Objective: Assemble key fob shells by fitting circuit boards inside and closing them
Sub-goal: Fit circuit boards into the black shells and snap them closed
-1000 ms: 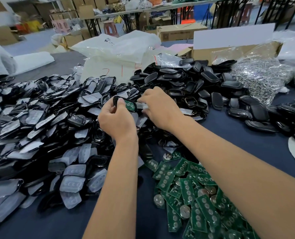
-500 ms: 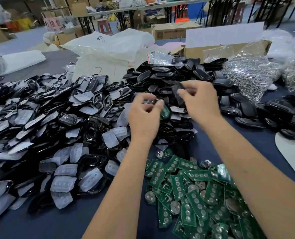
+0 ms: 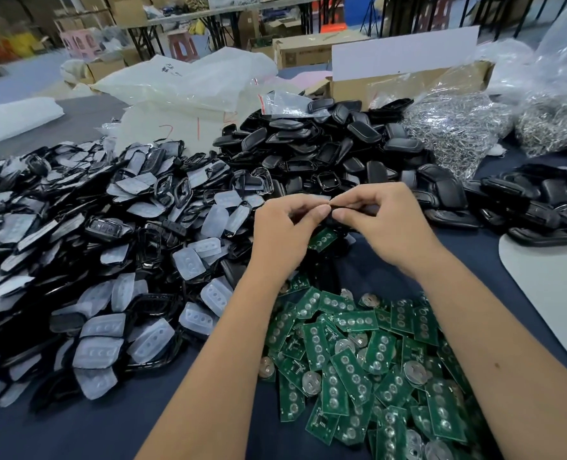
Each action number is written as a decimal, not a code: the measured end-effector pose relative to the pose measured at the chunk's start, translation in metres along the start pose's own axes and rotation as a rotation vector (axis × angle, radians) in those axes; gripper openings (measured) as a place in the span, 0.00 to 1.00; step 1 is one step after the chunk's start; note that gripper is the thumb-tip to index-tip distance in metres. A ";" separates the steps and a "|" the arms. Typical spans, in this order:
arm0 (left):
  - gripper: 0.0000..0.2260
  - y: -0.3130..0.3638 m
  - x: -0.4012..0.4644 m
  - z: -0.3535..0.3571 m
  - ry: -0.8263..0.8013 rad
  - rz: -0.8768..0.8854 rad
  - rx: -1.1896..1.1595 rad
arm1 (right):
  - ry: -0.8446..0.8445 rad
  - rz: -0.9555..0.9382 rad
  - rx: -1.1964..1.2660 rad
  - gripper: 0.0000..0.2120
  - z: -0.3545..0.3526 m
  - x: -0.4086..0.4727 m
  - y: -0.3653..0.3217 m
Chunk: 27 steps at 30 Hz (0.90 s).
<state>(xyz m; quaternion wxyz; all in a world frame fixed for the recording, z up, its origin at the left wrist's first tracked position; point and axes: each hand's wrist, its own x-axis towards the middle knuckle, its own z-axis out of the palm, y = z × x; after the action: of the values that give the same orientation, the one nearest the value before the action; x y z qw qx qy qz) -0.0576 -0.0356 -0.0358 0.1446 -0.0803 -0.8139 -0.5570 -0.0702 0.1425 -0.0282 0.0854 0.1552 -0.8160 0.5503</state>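
Warehouse tables, cartons and stools are crowding the background as a dark-blue worktop (image 3: 391,267) is carrying heaps of parts. Both hands are meeting above its middle: the left hand (image 3: 283,234) and right hand (image 3: 386,224) are each pinching an end of a black shell (image 3: 337,214), thumbs and forefingers curled round it, so neither is open. One green board (image 3: 322,239) is showing just under the shell, between the hands; whether it is already seated in the shell or only lying beneath cannot be told from this angle.

A second ago the left hand was holding a shell half with a board by the left heap while the right was reaching into the parts; half a second ago the right was lifting a black cover from the far heap. Now the two pieces are coming together in front of the person, which suggests the closing step is under way and this fob is close to done.

Front shells with clear button pads (image 3: 86,247) are covering the worktop's left side, black back covers (image 3: 328,147) are piling toward the far edge and right side, and loose boards (image 3: 358,360) with coin-cell holders are lying near the front edge. Bags of metal rings (image 3: 454,127) are sitting at the far right corner, beside a long carton (image 3: 408,78). A pale mat (image 3: 554,293) is lying at the right edge.
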 end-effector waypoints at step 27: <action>0.06 0.013 -0.001 0.003 -0.090 -0.396 -0.502 | 0.139 0.349 1.024 0.12 0.008 -0.001 0.001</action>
<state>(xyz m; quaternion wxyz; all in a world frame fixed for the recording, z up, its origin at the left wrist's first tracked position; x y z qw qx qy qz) -0.0532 -0.0273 -0.0254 -0.0269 0.0219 -0.6563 -0.7537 -0.0689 0.1351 -0.0323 -0.0402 0.0024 -0.4496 0.8923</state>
